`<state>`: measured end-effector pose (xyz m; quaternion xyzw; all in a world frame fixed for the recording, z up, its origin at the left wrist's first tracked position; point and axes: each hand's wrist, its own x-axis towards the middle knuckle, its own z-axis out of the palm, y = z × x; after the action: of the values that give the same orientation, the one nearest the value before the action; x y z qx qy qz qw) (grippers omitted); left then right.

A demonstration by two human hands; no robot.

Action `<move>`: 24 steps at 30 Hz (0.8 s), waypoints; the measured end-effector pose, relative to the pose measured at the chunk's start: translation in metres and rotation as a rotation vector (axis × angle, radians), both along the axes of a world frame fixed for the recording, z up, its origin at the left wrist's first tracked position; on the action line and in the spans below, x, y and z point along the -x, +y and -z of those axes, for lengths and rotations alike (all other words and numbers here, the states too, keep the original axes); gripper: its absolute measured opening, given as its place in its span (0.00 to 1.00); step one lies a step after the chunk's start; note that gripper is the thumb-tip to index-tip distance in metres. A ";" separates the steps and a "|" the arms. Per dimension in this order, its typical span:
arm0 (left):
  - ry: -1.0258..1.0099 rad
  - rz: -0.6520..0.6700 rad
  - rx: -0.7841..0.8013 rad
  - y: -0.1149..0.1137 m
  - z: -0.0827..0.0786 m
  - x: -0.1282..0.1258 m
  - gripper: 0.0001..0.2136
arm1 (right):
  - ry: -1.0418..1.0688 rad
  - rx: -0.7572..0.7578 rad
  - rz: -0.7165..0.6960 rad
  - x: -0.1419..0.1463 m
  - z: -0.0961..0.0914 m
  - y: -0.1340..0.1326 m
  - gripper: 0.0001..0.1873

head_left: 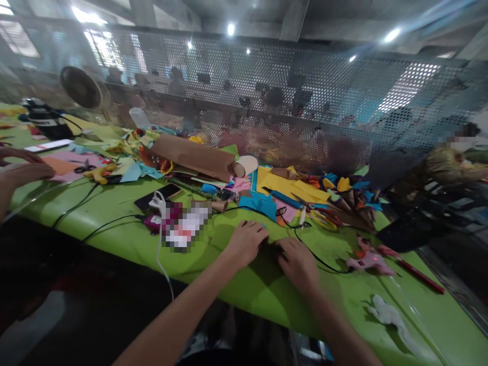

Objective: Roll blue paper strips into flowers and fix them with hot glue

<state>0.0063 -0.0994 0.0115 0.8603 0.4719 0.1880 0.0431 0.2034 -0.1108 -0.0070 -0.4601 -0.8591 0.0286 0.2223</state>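
Note:
My left hand (247,241) rests on the green table (213,259) with its fingers curled and pressed together. A tiny blue speck shows at its fingertips, too small to name. Close by on the right, my right hand (299,262) bends its fingers down toward the tabletop, and what lies under them is hidden. A small gap separates the two hands. Beyond them lie a blue paper sheet (260,204) and yellow-handled scissors (324,220). A black cord passes behind my right hand to a pink glue gun (369,260).
Left of my hands are a dark phone (158,197), a power strip (152,223) with a white plug (157,202), and a blurred-out item. Brown paper rolls (194,155) and coloured scraps line the mesh screen (267,91). Another person's hand (26,170) is at far left; a white cloth (391,315) lies right.

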 end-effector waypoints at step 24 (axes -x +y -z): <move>-0.114 -0.217 0.039 -0.024 0.001 0.018 0.18 | -0.100 -0.140 0.006 0.009 -0.001 -0.008 0.05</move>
<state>-0.0121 -0.1239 0.0105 0.7911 0.5626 0.2308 0.0662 0.1945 -0.1184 -0.0055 -0.4468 -0.8677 -0.0554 0.2109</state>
